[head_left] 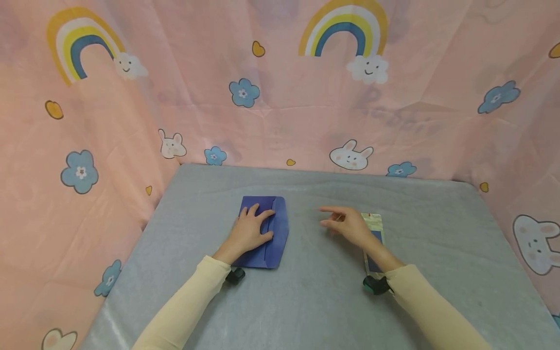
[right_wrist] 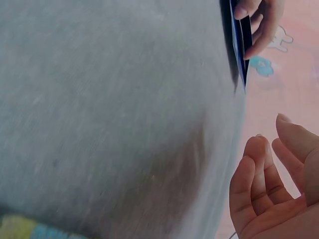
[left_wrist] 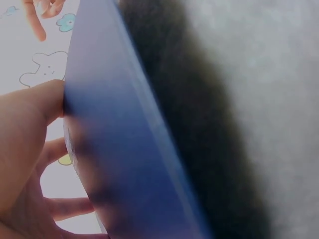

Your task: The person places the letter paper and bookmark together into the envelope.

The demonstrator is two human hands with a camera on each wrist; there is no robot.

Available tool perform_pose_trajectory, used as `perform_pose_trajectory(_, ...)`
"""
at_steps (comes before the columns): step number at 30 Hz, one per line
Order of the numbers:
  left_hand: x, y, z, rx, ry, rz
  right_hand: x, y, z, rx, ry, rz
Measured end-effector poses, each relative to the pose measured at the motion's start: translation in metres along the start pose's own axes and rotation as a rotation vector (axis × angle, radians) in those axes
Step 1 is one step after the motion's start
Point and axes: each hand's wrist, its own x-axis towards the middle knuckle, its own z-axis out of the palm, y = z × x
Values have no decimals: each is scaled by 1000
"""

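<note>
A blue-purple envelope (head_left: 276, 238) lies on the grey table, its flap folded out toward the right. My left hand (head_left: 250, 231) rests on it with the fingers spread. In the left wrist view the envelope (left_wrist: 114, 124) fills the middle, with the left thumb (left_wrist: 50, 99) against its surface. To the right my right hand (head_left: 345, 224) hovers above the cloth, the index finger extended and the other fingers loosely bent. Nothing is between the fingers (right_wrist: 259, 174) in the right wrist view. Under the right forearm lies a flat pale-yellow and blue packet (head_left: 373, 222), partly covered.
A grey cloth (head_left: 306, 306) covers the table. Pink curtains (head_left: 280, 131) with rainbows, flowers and rabbits hang behind it and at both sides. Each wrist carries a small black camera, such as the left one (head_left: 236, 275).
</note>
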Motion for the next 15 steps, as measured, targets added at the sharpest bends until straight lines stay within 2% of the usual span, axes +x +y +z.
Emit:
perform_pose_trajectory(10,1,-2,0,-2,15,19,-10,9,-12,-13,20,0)
perform_pose_trajectory(15,1,-2,0,3,19,20,-13,15,-16,-14,27,26)
